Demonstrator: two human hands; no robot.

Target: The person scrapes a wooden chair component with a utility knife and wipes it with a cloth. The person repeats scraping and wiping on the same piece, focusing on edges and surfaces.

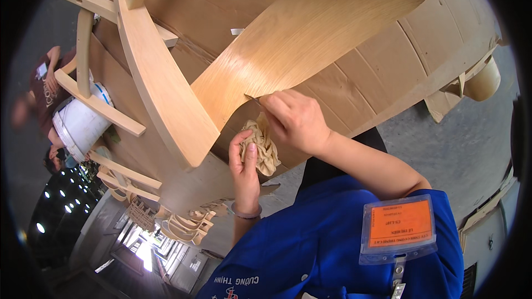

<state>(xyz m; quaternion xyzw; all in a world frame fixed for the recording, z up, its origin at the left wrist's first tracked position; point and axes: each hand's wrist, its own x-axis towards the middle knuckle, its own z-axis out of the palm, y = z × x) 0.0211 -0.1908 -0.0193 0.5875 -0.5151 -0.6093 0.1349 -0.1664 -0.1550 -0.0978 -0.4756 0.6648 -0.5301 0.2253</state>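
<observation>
The right hand (296, 122), a little right of the frame's centre, is closed with its fingertips pinched on a thin, dark-tipped tool (252, 99), most of which the fingers hide. The tool's tip meets the lower edge of a curved, pale wood-grain panel (316, 30), or lies just beside it; which of the two I cannot tell. The panel runs from the centre of the frame to its upper right. The left hand (246, 169), just below and to the left, is partly curled, thumb and fingers around a crumpled beige cloth (261, 152). A bracelet (246, 211) circles the left wrist.

At the panel's left end stands a broad, curved wooden rail (160, 77), reaching from the upper left toward the centre. Brown cardboard (366, 80) lies beneath the panel. At the left of the frame are a white bucket (83, 124) and a co-worker in a dark red shirt (47, 91). More curved wooden parts (185, 227) sit at the lower left. An orange badge (400, 224) hangs on the wearer's blue shirt (332, 243) at the lower right.
</observation>
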